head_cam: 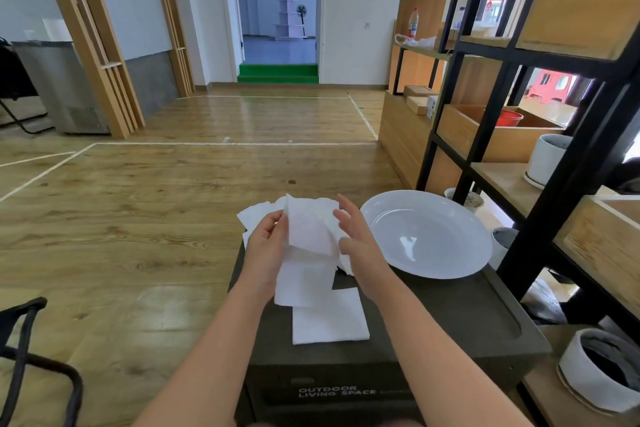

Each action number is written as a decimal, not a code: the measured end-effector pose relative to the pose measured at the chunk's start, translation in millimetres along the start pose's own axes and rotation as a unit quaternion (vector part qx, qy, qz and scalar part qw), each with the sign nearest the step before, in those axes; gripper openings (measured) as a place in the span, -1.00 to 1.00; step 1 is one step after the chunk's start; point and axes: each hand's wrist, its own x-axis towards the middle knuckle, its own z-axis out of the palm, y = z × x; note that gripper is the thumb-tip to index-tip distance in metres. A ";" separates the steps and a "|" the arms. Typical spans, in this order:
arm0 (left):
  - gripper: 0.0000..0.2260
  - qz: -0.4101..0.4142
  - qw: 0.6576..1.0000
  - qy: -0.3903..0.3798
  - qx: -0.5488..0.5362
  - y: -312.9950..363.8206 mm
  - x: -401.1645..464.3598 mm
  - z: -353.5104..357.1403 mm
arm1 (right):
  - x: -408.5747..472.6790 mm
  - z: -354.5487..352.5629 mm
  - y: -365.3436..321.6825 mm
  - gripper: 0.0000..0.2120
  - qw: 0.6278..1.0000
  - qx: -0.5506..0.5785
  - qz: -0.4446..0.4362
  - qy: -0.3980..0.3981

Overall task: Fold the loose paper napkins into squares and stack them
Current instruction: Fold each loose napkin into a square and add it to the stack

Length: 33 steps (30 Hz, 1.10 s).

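Left hand [266,243] pinched the left edge of a soft white paper napkin [310,246], held above the dark box-top counter [450,305], long axis hanging toward the person. Right hand [356,236] was released, fingers straight at the napkin's right edge, equally near. One folded white square [329,319] lay below. Box front read "OUTDOOR LIVING SPACE" [337,392].

You are handling a soft, matt white paper napkin [311,229], faintly textured, over a folded napkin [329,321] of the same paper. They sit on a dark matt box [450,315], probably plastic, beside a glossy smooth white plate [426,236]. Around you are a shiny wood-grain floor [173,184] and a shelf [540,55] of matt black metal and pale wood.
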 end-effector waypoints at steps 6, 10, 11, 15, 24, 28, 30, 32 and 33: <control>-0.87 -0.019 0.993 -0.109 0.049 18.4 42.2 -15.1 | 35.2 -3.7 -9.5 -0.68 0.997 0.014 0.073 -0.004; -0.77 -0.047 0.991 -0.110 0.061 15.9 63.8 -22.7 | 54.2 -3.5 -7.0 -0.95 0.992 0.025 0.066 0.102; -0.74 -0.058 0.989 -0.116 0.065 14.5 67.0 -24.8 | 57.0 -4.0 -5.0 -0.96 0.990 0.030 0.064 0.121; -0.66 -0.055 0.973 -0.173 0.142 4.9 72.5 -33.6 | 61.3 -6.9 4.3 -0.95 0.987 0.029 0.047 0.152; -0.65 -0.003 0.959 -0.166 0.231 -7.8 75.7 -37.5 | 56.8 -19.2 10.6 -0.94 0.979 0.026 0.003 0.200; -0.61 0.006 0.970 -0.040 0.240 -11.5 81.8 -37.2 | 53.1 -30.2 -0.8 -0.96 0.975 0.019 -0.047 0.215; -0.54 0.012 0.959 -0.006 0.284 -12.9 81.6 -36.8 | 47.5 -33.1 -5.0 -0.94 0.976 0.002 -0.066 0.207; -0.42 0.047 0.932 0.011 0.359 -14.6 77.0 -35.4 | 41.0 -35.7 -7.9 -0.92 0.979 -0.020 -0.074 0.191; -0.39 0.082 0.917 0.025 0.389 -13.6 71.4 -32.3 | 37.7 -37.0 -8.7 -0.91 0.981 -0.031 -0.076 0.178</control>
